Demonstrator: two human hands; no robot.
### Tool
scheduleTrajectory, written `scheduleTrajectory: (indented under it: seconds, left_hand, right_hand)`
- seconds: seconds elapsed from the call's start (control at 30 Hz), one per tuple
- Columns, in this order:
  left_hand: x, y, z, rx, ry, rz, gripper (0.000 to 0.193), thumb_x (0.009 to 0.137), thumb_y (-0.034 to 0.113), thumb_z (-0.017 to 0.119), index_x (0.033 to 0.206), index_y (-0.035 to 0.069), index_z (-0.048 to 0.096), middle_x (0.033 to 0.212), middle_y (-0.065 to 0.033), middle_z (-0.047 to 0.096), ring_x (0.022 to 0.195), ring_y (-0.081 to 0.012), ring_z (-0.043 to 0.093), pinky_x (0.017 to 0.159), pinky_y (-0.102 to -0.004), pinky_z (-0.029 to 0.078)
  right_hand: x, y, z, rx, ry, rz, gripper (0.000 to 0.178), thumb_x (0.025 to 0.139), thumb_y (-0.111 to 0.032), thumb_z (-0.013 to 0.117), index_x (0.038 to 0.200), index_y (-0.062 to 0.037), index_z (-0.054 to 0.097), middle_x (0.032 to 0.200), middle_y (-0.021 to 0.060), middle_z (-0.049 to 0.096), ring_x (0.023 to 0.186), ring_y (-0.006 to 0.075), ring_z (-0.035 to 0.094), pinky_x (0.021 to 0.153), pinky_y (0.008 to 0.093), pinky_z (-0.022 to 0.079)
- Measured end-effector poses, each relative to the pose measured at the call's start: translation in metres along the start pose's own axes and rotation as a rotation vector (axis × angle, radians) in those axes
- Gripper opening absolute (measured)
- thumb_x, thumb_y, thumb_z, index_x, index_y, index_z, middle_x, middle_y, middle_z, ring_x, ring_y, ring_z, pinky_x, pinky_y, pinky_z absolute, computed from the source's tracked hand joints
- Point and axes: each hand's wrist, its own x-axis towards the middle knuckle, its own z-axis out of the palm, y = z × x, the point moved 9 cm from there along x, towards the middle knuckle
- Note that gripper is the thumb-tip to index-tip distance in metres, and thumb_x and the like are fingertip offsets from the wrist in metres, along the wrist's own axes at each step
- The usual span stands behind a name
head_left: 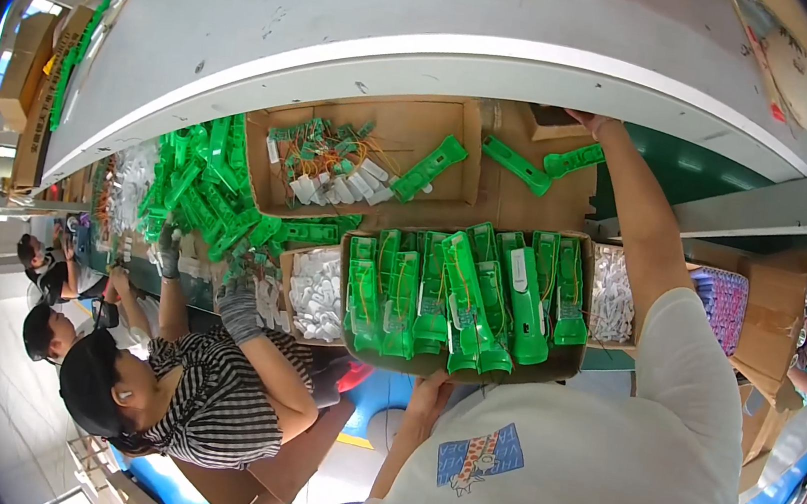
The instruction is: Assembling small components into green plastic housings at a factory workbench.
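A cardboard box (pixel 566 365) packed with several green plastic housings (pixel 462 305) with thin wires sits close in front of me. My left hand (pixel 425 401) grips its near edge from below, the fingers partly hidden by the box. Stretched far forward, my right hand (pixel 596 124) is at a smaller cardboard box (pixel 552 124) under the shelf edge. The shelf hides part of those fingers, so their hold is unclear. Two loose green housings (pixel 517 164) (pixel 573 160) lie on cardboard near that hand.
Ahead, a shallow carton (pixel 461 194) holds wired circuit boards and white parts. Boxes of small white pieces (pixel 316 292) (pixel 613 296) flank the packed box. Green housings (pixel 207 172) are heaped to the left, beside a co-worker with gloved hands (pixel 237 310). A grey shelf (pixel 417 57) overhangs the bench.
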Motion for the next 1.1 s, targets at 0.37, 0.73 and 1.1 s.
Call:
scheduleTrajectory:
  seconds: [0.37, 0.73, 1.1]
  left_hand:
    - [0.033, 0.1, 0.011, 0.11, -0.165, 0.176, 0.034, 0.08, -0.004, 0.058, 0.113, 0.003, 0.055, 0.107, -0.0088, 0.061, 0.097, -0.0244, 0.059, 0.087, -0.0433, 0.048]
    - [0.049, 0.118, 0.053, 0.085, -0.283, 0.171, 0.032, 0.082, -0.01, 0.053, 0.112, -0.001, 0.054, 0.106, -0.0103, 0.062, 0.095, -0.0253, 0.064, 0.09, -0.0451, 0.054]
    - [0.029, 0.124, 0.07, 0.135, -0.254, 0.12, 0.036, 0.081, -0.007, 0.054, 0.116, 0.002, 0.051, 0.112, -0.0094, 0.059, 0.098, -0.0238, 0.062, 0.09, -0.046, 0.054]
  right_hand:
    - [-0.136, -0.014, 0.006, -0.093, -0.048, 0.072, 0.024, 0.09, -0.015, 0.055, 0.102, 0.0048, 0.055, 0.098, 0.0227, 0.063, 0.09, 0.0352, 0.064, 0.084, 0.0463, 0.056]
    - [-0.451, -0.051, -0.046, -0.035, -0.183, 0.119, 0.044, 0.081, -0.011, 0.055, 0.124, -0.0011, 0.051, 0.113, 0.013, 0.062, 0.104, 0.0247, 0.062, 0.095, 0.0397, 0.048]
    - [-0.634, -0.06, -0.343, 0.059, 0.097, -0.07, 0.04, 0.078, -0.016, 0.051, 0.114, 0.0012, 0.056, 0.1, 0.0115, 0.065, 0.085, 0.0234, 0.063, 0.079, 0.0355, 0.054]
